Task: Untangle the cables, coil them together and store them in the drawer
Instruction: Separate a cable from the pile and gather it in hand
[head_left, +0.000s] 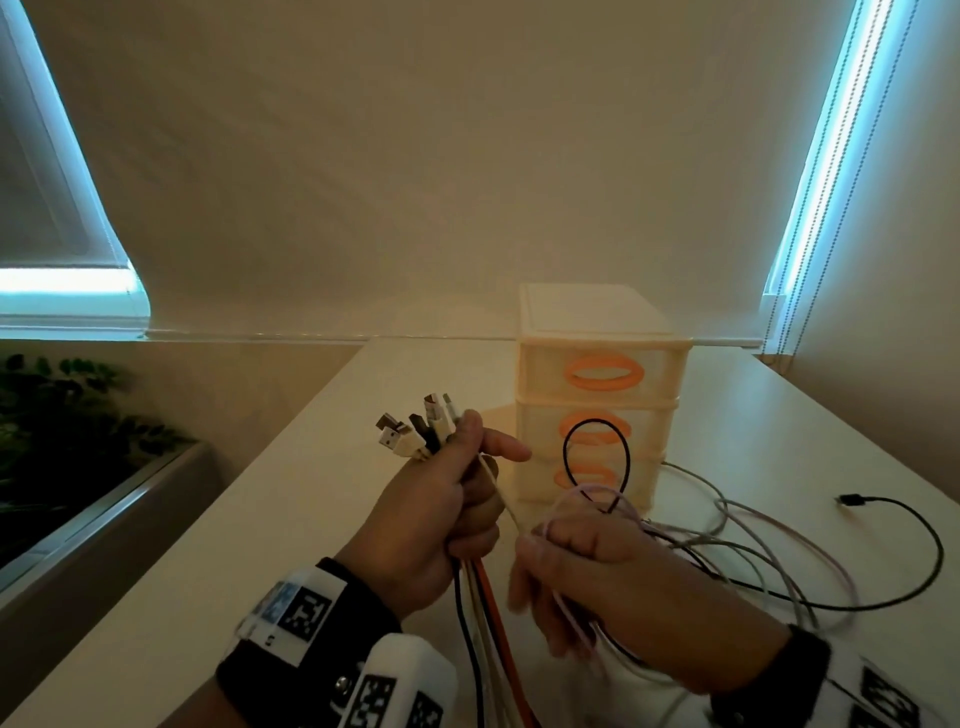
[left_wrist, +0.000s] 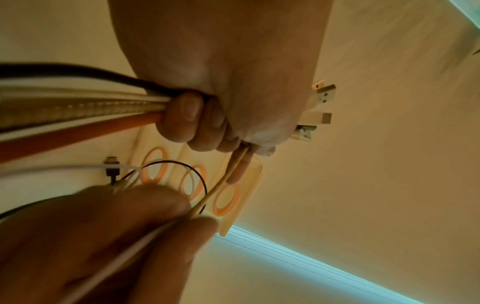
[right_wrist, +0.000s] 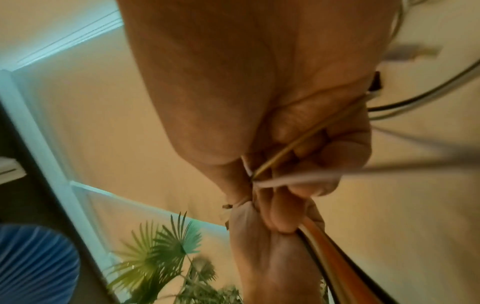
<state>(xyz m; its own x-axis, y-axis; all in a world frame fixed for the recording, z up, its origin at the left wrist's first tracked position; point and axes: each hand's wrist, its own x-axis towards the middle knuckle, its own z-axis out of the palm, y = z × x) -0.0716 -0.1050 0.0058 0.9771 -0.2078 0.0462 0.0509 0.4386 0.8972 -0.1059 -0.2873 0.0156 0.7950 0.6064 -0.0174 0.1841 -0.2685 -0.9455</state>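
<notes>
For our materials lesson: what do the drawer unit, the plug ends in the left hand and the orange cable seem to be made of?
Drawer unit: likely moulded plastic, cream, slightly translucent, with glossy orange handle rings.
Plug ends held in the left hand: shiny metal tips in white or dark plastic housings.
Orange cable: smooth rubbery or plastic sheath, probably; its core is hidden.

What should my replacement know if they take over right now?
Left hand: grips the cable bundle, plug ends fanned above the fist.
Right hand: pinches thin loops beside it.
Loose cable tails sprawl on the table by the drawer unit; all drawers look shut.
Done: plug ends gathered.
Left: finish coiling, open a drawer, store.
</notes>
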